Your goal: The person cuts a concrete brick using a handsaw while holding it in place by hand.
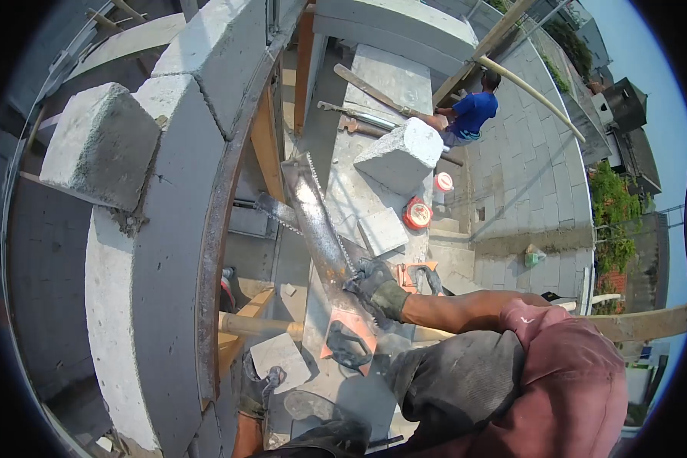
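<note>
My gloved right hand [378, 288] is closed round the toothed blade of a large handsaw [313, 217], just above its orange and black handle [349, 340]. A second orange saw handle [418, 276] shows beyond that hand, and another toothed blade [278, 212] sticks out at the left of the large one. At the lower left, my gloved left hand [258, 388] has its fingers curled on the edge of a small pale block [281, 362]. A red tape measure [417, 213] lies beside a flat block piece [383, 231].
A light block wall [168, 229] with a loose block [103, 145] on top runs along the left. A large block [401, 155] and long tools [366, 88] lie on the platform ahead. A person in blue [475, 111] is beyond, near bamboo poles [532, 93].
</note>
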Available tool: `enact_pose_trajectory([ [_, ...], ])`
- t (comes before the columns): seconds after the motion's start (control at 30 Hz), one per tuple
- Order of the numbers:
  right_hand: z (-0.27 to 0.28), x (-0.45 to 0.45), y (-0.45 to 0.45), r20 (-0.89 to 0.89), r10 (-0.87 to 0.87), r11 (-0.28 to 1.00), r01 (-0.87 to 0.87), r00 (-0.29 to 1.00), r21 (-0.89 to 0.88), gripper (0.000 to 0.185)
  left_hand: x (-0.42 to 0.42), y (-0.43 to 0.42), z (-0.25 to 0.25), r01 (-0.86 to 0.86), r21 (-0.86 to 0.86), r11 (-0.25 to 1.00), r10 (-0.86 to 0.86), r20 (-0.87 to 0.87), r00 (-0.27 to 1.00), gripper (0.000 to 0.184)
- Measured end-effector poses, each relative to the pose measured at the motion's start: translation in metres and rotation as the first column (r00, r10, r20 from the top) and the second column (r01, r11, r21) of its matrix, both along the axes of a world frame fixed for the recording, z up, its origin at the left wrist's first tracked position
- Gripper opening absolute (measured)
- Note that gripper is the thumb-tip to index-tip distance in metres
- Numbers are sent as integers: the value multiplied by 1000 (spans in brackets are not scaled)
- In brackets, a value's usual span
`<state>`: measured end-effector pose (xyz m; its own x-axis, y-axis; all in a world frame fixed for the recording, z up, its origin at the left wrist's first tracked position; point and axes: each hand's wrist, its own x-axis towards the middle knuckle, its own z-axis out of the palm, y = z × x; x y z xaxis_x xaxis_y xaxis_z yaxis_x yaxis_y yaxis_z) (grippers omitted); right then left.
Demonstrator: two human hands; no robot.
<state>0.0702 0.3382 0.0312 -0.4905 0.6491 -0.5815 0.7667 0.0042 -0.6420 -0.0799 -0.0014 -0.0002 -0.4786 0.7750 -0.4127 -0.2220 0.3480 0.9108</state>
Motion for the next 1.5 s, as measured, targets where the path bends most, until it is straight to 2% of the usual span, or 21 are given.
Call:
enact_pose_trajectory([
  [0.1,35,-12,41,-262,-73,993,96,962,76,22,-17,-11,-44,35,-35,999,-40,-151,988,42],
  [0.13,45,-15,58,-465,-273,961,261,842,-91,17,-23,-11,-53,48,-38,998,-54,-189,980,42],
  [0.2,108,-16,114,-291,-21,889,151,957,433,13,-18,9,-22,-109,59,992,111,-24,994,43],
  [0.3,172,-6,216,-436,-147,810,361,888,462,14,-21,6,-22,-106,39,994,104,51,993,44],
  [0.33,183,4,263,-392,-48,710,308,919,633,14,-20,7,-22,-107,41,993,105,53,993,44],
  [0.4,215,8,331,-225,-112,525,250,968,813,14,-13,6,-20,-186,52,981,180,110,978,43],
  [0.43,223,5,347,-55,-37,222,61,998,973,15,-11,6,-24,-186,46,982,180,112,977,43],
  [0.47,230,-3,353,117,-102,105,-106,988,989,21,-9,7,-29,-184,21,983,180,124,976,49],
  [0.53,207,-16,381,235,-182,37,-232,955,972,24,-4,0,-48,-183,-20,983,184,138,973,54],
  [0.6,165,-26,416,301,-162,59,-296,940,954,24,-4,-12,-78,-103,-55,993,105,26,994,51],
  [0.77,49,-49,466,545,-62,92,-539,836,838,24,1,13,-15,20,-86,996,-35,-170,985,52],
  [0.87,16,-67,491,658,-34,84,-654,752,752,23,2,6,-22,-19,-181,983,-10,-157,988,54],
  [1.1,-31,-119,553,597,-61,139,-585,800,799,28,14,-13,-16,-179,-312,933,189,3,982,59],
  [1.2,-101,-123,610,751,94,426,-708,654,563,35,18,-13,-7,-183,-335,924,200,16,980,63],
  [1.23,-109,-128,594,753,127,480,-705,646,523,38,11,-32,-24,65,-370,927,-157,-224,962,68],
  [1.27,-99,-132,579,755,143,529,-694,640,488,42,8,-29,-25,60,-395,917,-156,-216,964,68],
  [1.33,-97,-126,586,795,340,473,-822,502,317,42,16,-19,-19,-109,-377,920,47,-169,984,68],
  [1.37,-91,-125,593,831,390,393,-888,397,240,43,19,-20,-20,-107,-386,916,47,-162,986,68],
  [1.4,-102,-113,623,832,392,396,-888,393,233,43,21,-20,-22,-144,-353,924,121,-86,989,67],
  [1.47,-129,-92,685,428,566,303,-660,705,687,41,18,-18,-29,-187,-325,927,194,-10,981,67],
  [1.5,-112,-104,662,321,525,360,-548,788,755,39,19,-19,-29,-177,-320,931,182,-17,983,66],
])
